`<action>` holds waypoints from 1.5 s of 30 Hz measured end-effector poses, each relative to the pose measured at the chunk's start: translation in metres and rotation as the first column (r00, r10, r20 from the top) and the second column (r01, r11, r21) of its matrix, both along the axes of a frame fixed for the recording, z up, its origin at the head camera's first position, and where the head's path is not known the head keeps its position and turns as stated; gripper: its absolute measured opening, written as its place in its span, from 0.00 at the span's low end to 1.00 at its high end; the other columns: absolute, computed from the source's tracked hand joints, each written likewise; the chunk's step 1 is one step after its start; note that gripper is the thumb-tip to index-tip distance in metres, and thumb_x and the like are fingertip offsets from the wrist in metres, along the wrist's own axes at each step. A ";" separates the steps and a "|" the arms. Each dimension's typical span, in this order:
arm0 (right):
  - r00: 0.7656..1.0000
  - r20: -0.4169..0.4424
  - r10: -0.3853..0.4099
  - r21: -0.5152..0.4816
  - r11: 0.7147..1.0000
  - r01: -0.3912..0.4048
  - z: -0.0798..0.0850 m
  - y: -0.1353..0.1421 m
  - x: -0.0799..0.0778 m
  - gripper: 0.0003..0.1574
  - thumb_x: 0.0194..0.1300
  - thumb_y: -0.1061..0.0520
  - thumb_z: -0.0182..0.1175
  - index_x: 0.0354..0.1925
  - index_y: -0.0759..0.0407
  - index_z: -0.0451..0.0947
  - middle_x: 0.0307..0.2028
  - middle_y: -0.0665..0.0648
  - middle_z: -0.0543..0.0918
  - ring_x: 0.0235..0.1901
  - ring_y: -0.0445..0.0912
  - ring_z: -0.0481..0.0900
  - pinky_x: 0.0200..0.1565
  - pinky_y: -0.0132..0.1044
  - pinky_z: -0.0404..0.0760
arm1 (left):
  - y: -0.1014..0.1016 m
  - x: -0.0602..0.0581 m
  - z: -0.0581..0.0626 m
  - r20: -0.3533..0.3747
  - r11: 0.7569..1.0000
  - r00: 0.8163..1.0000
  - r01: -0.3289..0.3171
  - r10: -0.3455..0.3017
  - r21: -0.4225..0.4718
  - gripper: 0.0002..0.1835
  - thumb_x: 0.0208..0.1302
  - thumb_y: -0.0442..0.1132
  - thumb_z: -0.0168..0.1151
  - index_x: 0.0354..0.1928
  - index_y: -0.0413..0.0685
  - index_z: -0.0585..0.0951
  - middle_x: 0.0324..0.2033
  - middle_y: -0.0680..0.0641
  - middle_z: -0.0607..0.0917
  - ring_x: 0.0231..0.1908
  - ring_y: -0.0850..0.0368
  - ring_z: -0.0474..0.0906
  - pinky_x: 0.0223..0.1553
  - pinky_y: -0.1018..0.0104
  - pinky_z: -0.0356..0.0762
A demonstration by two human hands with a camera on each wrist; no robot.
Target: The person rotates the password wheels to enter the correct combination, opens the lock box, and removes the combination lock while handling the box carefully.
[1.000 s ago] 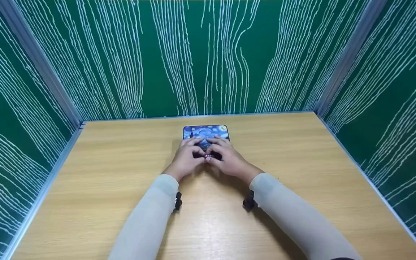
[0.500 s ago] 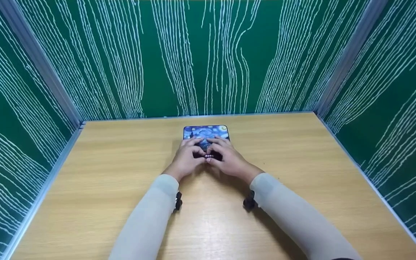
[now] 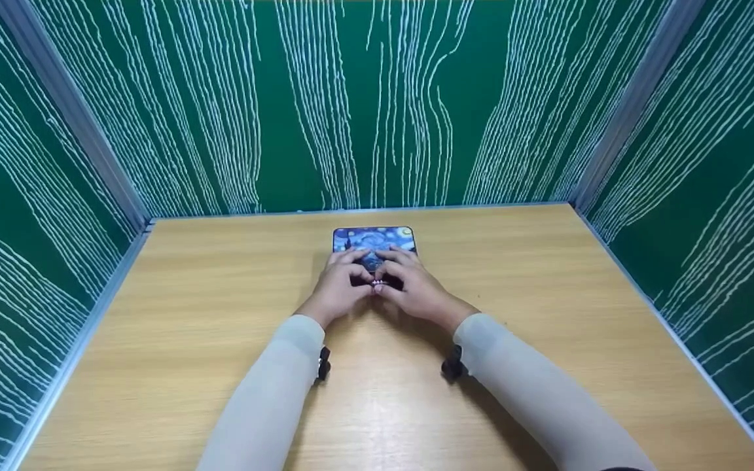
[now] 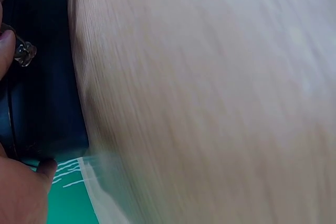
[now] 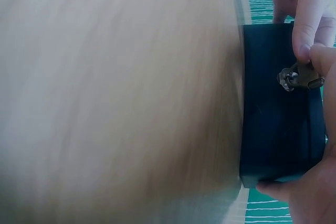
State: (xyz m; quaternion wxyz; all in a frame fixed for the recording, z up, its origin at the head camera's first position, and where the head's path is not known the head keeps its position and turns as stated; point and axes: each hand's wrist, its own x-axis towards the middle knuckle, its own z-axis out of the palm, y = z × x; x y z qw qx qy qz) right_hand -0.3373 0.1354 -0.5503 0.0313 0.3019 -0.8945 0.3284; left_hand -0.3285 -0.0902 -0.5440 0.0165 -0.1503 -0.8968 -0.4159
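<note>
A dark box [image 5: 275, 129] with a blue painted swirl-and-stars lid [image 3: 377, 239] stands on the table, lid down. On its front face is a small metal clasp [image 5: 303, 77]. My left hand [image 3: 340, 281] is at the box's front left, thumb and index finger pinching at the clasp. From the right, my right hand [image 3: 421, 291] does the same, so the fingertips of both hands meet there. Other fingers of both hands lie over the lid and along the sides. In the left wrist view the clasp [image 4: 24, 53] is partly hidden by a fingertip.
The wooden table [image 3: 220, 281] has a metal edge strip [image 3: 82, 350]. Green panels [image 3: 292, 131] with white wavy lines rise at its back and sides. A dark device [image 3: 453, 366] sits at the right wrist, another [image 3: 323, 365] at the left.
</note>
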 end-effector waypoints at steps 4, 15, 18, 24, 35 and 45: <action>1.000 0.006 -0.001 -0.003 1.000 0.001 0.000 0.000 0.001 0.11 0.82 0.44 0.68 0.54 0.47 0.86 0.87 0.54 0.70 0.91 0.64 0.53 0.87 0.74 0.54 | 0.000 -0.001 0.000 -0.008 1.000 1.000 0.002 -0.001 0.002 0.01 0.73 0.38 0.79 0.39 0.51 0.95 0.84 0.53 0.76 0.90 0.43 0.56 0.92 0.43 0.54; 1.000 0.016 -0.006 0.004 1.000 0.006 0.003 0.000 0.002 0.13 0.81 0.43 0.70 0.55 0.46 0.84 0.87 0.53 0.69 0.91 0.63 0.53 0.87 0.74 0.53 | 0.000 0.001 0.002 -0.007 1.000 1.000 0.002 -0.002 0.006 0.03 0.72 0.37 0.79 0.43 0.47 0.95 0.84 0.53 0.75 0.90 0.43 0.56 0.92 0.44 0.54; 1.000 0.005 -0.001 0.014 1.000 0.001 0.003 0.000 0.001 0.12 0.82 0.44 0.70 0.55 0.47 0.84 0.87 0.54 0.69 0.91 0.64 0.53 0.88 0.73 0.54 | 0.000 0.002 0.002 -0.010 1.000 1.000 0.002 -0.002 -0.003 0.03 0.72 0.39 0.80 0.43 0.48 0.96 0.84 0.53 0.76 0.90 0.43 0.56 0.91 0.43 0.54; 1.000 -0.010 0.001 0.026 1.000 -0.001 0.003 0.000 0.000 0.12 0.82 0.46 0.69 0.55 0.49 0.84 0.87 0.56 0.70 0.91 0.65 0.53 0.88 0.72 0.55 | 0.000 0.001 0.002 -0.038 1.000 0.999 0.008 -0.008 -0.008 0.03 0.70 0.38 0.81 0.42 0.48 0.96 0.83 0.52 0.78 0.89 0.42 0.58 0.91 0.41 0.53; 1.000 0.014 -0.004 0.021 1.000 0.003 0.003 0.000 0.001 0.12 0.83 0.45 0.68 0.55 0.49 0.86 0.87 0.55 0.69 0.92 0.63 0.52 0.89 0.71 0.53 | 0.001 0.000 0.001 -0.038 1.000 0.999 0.008 -0.008 -0.012 0.02 0.70 0.37 0.81 0.41 0.48 0.95 0.83 0.52 0.77 0.89 0.41 0.57 0.91 0.41 0.53; 1.000 0.027 0.003 -0.017 1.000 -0.002 0.004 0.001 0.001 0.13 0.81 0.44 0.71 0.54 0.46 0.83 0.87 0.54 0.70 0.91 0.63 0.53 0.88 0.74 0.53 | 0.001 0.000 0.002 -0.031 1.000 0.999 0.007 -0.007 -0.019 0.02 0.71 0.38 0.80 0.42 0.49 0.96 0.83 0.52 0.77 0.89 0.42 0.58 0.91 0.42 0.54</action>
